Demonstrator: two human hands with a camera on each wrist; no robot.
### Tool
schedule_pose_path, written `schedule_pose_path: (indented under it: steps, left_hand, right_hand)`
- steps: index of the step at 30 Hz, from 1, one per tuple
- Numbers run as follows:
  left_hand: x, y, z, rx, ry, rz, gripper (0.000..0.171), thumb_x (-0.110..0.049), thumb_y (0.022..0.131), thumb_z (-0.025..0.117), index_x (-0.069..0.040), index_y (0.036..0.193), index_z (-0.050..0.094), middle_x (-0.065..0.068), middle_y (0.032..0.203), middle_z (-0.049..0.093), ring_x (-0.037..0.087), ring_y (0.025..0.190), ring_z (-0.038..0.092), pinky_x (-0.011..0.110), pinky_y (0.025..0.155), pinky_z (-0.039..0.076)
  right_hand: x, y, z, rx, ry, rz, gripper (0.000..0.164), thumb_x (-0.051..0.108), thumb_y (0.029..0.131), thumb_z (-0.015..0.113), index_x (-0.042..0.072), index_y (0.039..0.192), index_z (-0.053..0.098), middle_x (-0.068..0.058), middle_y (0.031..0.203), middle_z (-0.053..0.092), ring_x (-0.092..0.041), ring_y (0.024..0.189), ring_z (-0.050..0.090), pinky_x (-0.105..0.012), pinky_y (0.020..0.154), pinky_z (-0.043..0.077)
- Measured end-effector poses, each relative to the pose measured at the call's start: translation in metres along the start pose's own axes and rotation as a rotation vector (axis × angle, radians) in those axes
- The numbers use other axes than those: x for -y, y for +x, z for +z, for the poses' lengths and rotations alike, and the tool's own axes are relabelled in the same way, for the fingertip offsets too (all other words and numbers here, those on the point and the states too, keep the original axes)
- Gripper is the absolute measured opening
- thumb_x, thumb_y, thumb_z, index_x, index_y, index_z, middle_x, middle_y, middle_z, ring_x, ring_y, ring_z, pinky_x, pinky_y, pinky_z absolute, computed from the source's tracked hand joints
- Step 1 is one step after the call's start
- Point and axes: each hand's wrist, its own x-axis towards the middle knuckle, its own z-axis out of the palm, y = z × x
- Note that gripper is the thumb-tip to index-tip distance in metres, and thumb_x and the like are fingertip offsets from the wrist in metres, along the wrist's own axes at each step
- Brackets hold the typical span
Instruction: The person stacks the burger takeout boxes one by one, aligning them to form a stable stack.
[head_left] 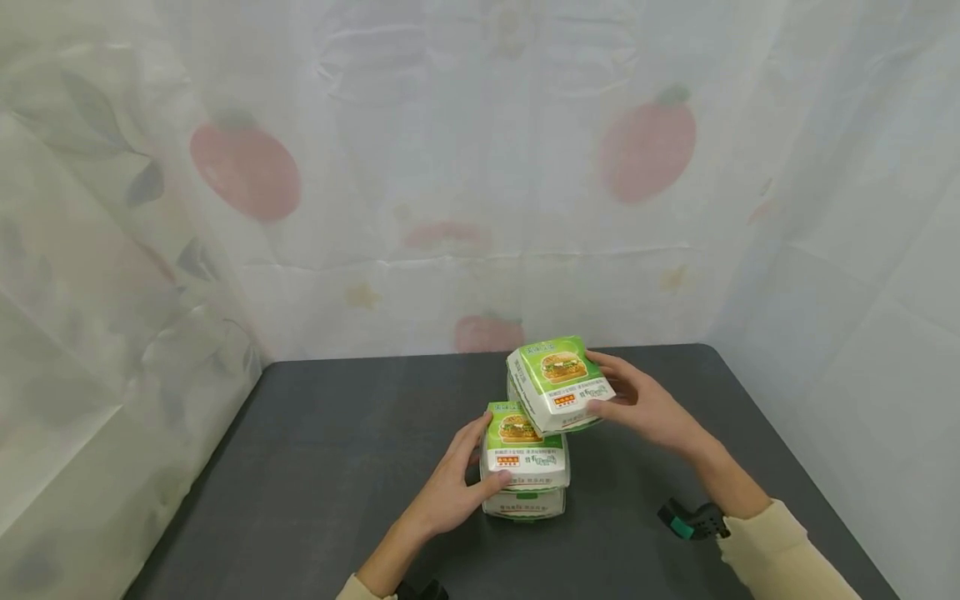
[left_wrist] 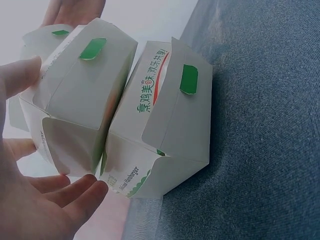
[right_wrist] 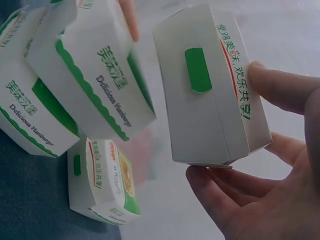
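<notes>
My right hand [head_left: 652, 408] holds a green-and-white burger box [head_left: 562, 379] in the air, thumb on its near side and fingers on the far side. In the right wrist view, this raised box [right_wrist: 205, 90] is tilted, its green tab facing the camera. My left hand [head_left: 453, 483] grips a second burger box [head_left: 525, 475] with thumb and fingers. That one sits over a third burger box [head_left: 525, 504], which stands on the table. In the left wrist view, the gripped box [left_wrist: 85, 75] leans against the lower box [left_wrist: 175, 110].
A further burger box [right_wrist: 102, 182] stands on the dark table [head_left: 360, 442] behind the pair, mostly hidden in the head view. Pale printed curtains [head_left: 450, 167] hang close behind the table and on both sides.
</notes>
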Motion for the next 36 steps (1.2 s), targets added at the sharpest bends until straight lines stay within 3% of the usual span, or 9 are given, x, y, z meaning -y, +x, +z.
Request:
schedule_pose_path:
  steps: [10,20,26,32,36]
  left_hand:
    - [-0.001,-0.001,0.000,0.000,-0.008,-0.011,0.082,-0.041,0.097,0.069,-0.030,0.163,0.022,-0.002,0.164,0.021,0.021,0.144,0.034,0.056,0.111,0.037]
    - [-0.005,-0.001,-0.005,-0.020,0.055,-0.016,0.085,-0.044,0.096,0.071,-0.031,0.163,0.021,0.004,0.167,0.013,0.030,0.142,0.037,0.057,0.107,0.040]
    - [-0.023,0.000,-0.006,-0.109,0.147,-0.016,0.088,-0.054,0.093,0.069,-0.035,0.163,0.020,-0.003,0.167,0.015,0.030,0.151,0.023,0.066,0.109,0.032]
    - [-0.049,0.009,-0.003,-0.148,0.145,0.025,0.090,-0.057,0.091,0.070,-0.034,0.163,0.021,-0.004,0.165,0.022,0.026,0.150,0.025,0.065,0.108,0.034]
    - [-0.057,0.015,-0.001,-0.145,0.149,0.023,0.093,-0.059,0.089,0.072,-0.033,0.163,0.021,-0.005,0.164,0.023,0.023,0.148,0.028,0.060,0.108,0.036]
  right_hand:
    - [0.001,0.000,0.012,0.058,-0.012,0.008,0.074,0.019,0.099,0.070,0.013,0.161,0.029,-0.024,0.148,0.043,-0.036,0.119,0.061,-0.041,0.089,0.055]
    - [-0.002,0.001,0.018,0.028,-0.041,0.004,0.076,0.020,0.098,0.071,0.011,0.161,0.029,-0.021,0.146,0.045,-0.034,0.120,0.058,-0.037,0.087,0.055]
    - [-0.003,-0.003,0.019,0.007,-0.050,0.014,0.077,0.020,0.097,0.072,0.009,0.160,0.029,-0.021,0.146,0.046,-0.035,0.119,0.058,-0.036,0.086,0.056]
    - [-0.004,-0.006,0.019,-0.017,-0.048,0.011,0.076,0.020,0.097,0.073,0.007,0.160,0.031,-0.020,0.146,0.047,-0.038,0.123,0.055,-0.035,0.086,0.056]
    - [-0.004,-0.008,0.021,-0.030,-0.033,-0.005,0.075,0.018,0.097,0.073,0.006,0.159,0.032,-0.019,0.149,0.046,-0.040,0.128,0.051,-0.034,0.090,0.055]
